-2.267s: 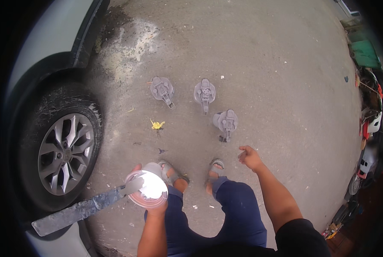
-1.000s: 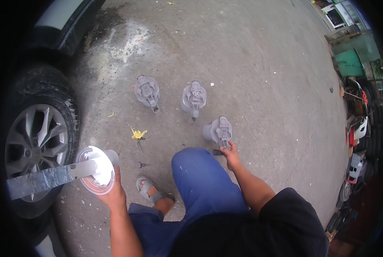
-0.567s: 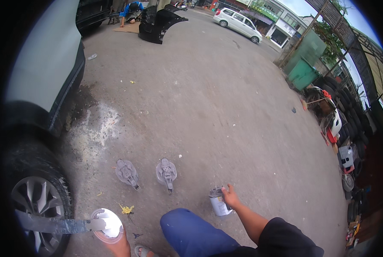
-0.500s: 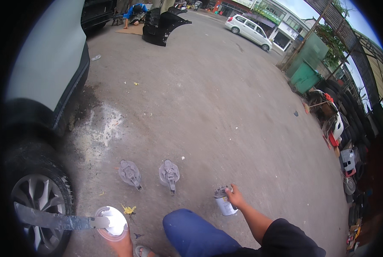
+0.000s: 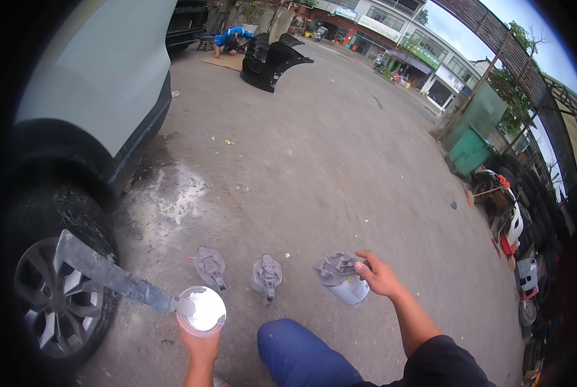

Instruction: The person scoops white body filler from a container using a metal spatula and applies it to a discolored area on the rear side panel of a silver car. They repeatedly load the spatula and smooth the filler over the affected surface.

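Gripping one grey-lidded paint cup (image 5: 341,280) off the ground at 3 o'clock, right hand (image 5: 380,276) fingers closed on its lid, left hand (image 5: 199,334) clasps a white-filled can (image 5: 201,309) with stir stick (image 5: 111,274), leaving two lidded cups (image 5: 210,267) (image 5: 267,275) standing.

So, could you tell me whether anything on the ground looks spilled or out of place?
Yes: a pale whitish stain spreads over the concrete beside the car, like dried spill. Farther off, a detached black bumper lies on the ground.

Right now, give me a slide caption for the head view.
Left hand holds a paint cup with stir stick; right hand lifts a grey-lidded cup beside two lids.
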Demonstrator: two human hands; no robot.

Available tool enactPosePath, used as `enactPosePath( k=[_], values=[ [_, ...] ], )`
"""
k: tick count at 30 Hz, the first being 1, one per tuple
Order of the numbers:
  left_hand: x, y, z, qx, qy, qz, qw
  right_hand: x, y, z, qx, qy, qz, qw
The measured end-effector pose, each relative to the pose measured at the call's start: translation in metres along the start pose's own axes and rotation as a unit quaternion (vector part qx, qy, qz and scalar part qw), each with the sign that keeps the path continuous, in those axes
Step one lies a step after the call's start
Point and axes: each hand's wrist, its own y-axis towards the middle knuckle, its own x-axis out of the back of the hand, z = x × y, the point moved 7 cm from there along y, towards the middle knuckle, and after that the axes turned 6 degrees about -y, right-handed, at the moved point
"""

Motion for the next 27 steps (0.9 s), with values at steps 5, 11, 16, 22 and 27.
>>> enactPosePath(
  k=[5,11,16,22,27],
  values=[
    [0.006,-0.004,-0.008,-0.034,0.012,-0.025,0.999,0.031,0.010,0.091,0.097,-0.031,-0.033,0.994],
    [-0.009,0.006,-0.029,-0.066,0.047,0.001,0.997,0.059,0.001,0.159,0.224,-0.036,-0.086,0.970],
    [-0.013,0.003,-0.033,-0.088,0.057,-0.001,0.995,0.071,-0.005,0.222,0.352,-0.106,-0.116,0.923],
    [-0.018,-0.007,-0.035,-0.093,0.076,-0.011,0.993,0.071,-0.019,0.278,0.459,-0.122,-0.115,0.872],
    [-0.025,-0.006,-0.036,-0.107,0.095,0.008,0.990,0.069,-0.025,0.303,0.492,-0.127,-0.112,0.854]
  ],
)
